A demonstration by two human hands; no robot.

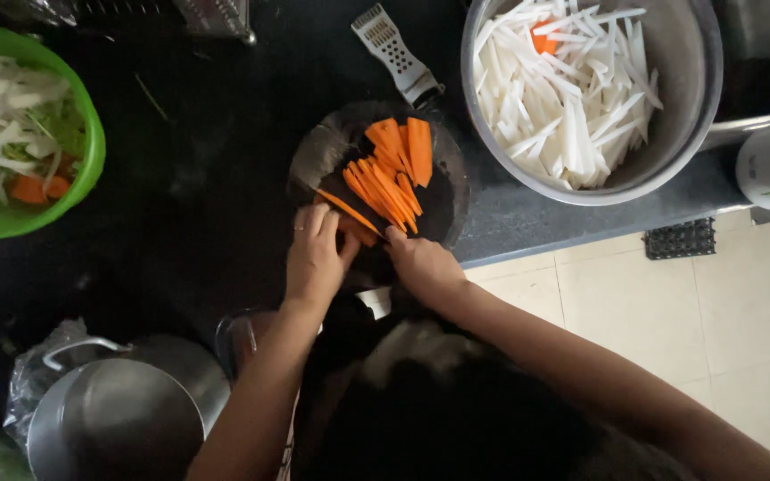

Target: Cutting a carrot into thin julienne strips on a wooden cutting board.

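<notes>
Both of your hands worked over one round dark cutting board [443, 191] on the black surface [198, 187]. Your left hand [314, 258] pressed curled fingers on the near end of the pile of orange carrot slices [389, 174]; roughly a dozen lay fanned there. Your right hand [421, 263] was clenched, though I could not tell what it grasped. Around you stood one large steel bowl of white strips [572, 85], one green plastic bowl [91, 151], one metal grater [394, 49] and one steel pot [118, 419].
</notes>
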